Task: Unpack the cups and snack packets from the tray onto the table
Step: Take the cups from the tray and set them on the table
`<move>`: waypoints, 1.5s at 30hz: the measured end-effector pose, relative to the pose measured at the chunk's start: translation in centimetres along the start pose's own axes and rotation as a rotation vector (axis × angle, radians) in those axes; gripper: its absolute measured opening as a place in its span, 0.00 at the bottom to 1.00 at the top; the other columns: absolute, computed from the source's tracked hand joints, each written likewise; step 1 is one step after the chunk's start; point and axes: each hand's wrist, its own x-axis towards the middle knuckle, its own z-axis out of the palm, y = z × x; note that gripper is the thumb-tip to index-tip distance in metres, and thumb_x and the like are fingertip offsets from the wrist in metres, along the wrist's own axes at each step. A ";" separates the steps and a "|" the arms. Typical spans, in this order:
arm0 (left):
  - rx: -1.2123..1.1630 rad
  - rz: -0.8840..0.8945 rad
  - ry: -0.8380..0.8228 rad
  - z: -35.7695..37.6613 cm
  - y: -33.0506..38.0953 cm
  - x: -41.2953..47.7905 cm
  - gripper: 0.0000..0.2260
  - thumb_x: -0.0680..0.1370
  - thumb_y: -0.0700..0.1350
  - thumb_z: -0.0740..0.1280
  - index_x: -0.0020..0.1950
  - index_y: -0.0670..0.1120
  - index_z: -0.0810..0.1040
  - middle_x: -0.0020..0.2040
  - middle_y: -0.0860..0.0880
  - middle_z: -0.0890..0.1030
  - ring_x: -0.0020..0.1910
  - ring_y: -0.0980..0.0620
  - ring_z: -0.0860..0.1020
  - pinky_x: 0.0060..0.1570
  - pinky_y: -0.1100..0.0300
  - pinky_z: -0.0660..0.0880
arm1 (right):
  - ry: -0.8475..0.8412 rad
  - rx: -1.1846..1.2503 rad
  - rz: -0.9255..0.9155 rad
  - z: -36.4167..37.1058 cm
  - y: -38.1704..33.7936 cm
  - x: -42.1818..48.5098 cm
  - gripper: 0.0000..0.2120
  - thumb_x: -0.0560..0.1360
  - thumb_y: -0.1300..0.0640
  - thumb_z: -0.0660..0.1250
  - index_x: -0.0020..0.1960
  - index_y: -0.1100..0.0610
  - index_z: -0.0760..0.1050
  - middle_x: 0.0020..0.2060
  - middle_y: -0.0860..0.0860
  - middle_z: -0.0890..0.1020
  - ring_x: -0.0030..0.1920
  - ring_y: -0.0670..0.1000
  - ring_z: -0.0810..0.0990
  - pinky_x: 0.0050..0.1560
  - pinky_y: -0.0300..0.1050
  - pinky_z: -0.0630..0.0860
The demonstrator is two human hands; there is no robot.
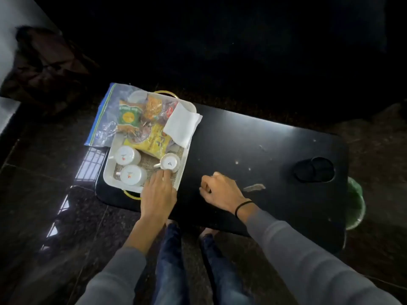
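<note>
A white tray [108, 172] with gold handles rests on the left end of a low black table [264, 150]. Three white cups stand upside down in it: two at the left [126, 155] [132, 175] and one at the right [170, 163]. Yellow, green and orange snack packets [152, 139] [128, 116] fill the far half, with a white napkin [181, 124] over the right rim. My left hand [159, 190] reaches into the tray, fingertips touching the right cup. My right hand [217, 190] hovers over the table just right of the tray, fingers curled, holding nothing.
A clear zip bag [103, 119] with a blue edge hangs off the tray's far left side. A round cup recess [313, 169] sits at the table's right end, with crumbs and a scrap [254, 187] nearby. A green bin [355, 205] stands below the right edge. My legs are under the table's near edge.
</note>
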 end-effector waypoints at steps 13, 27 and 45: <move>0.269 0.179 0.045 4.2 -3.1 8.8 0.31 0.78 0.53 0.69 0.77 0.47 0.61 0.74 0.48 0.69 0.69 0.45 0.70 0.60 0.52 0.72 | 0.038 0.424 0.150 6.5 -1.1 6.5 0.10 0.79 0.49 0.68 0.57 0.53 0.78 0.50 0.48 0.85 0.51 0.52 0.84 0.52 0.55 0.82; 0.008 0.270 0.138 1.5 -2.7 8.9 0.27 0.70 0.47 0.76 0.68 0.43 0.77 0.60 0.43 0.83 0.59 0.40 0.76 0.53 0.49 0.74 | 0.231 1.045 0.290 6.7 0.4 6.3 0.05 0.79 0.51 0.71 0.53 0.50 0.81 0.44 0.50 0.87 0.38 0.44 0.86 0.37 0.31 0.76; -1.304 -0.298 -0.579 7.6 3.8 4.9 0.29 0.63 0.62 0.80 0.56 0.45 0.83 0.46 0.44 0.89 0.46 0.48 0.88 0.53 0.53 0.83 | -0.066 1.559 0.346 5.6 8.3 -1.1 0.19 0.76 0.51 0.75 0.66 0.50 0.81 0.59 0.54 0.86 0.60 0.55 0.86 0.59 0.51 0.83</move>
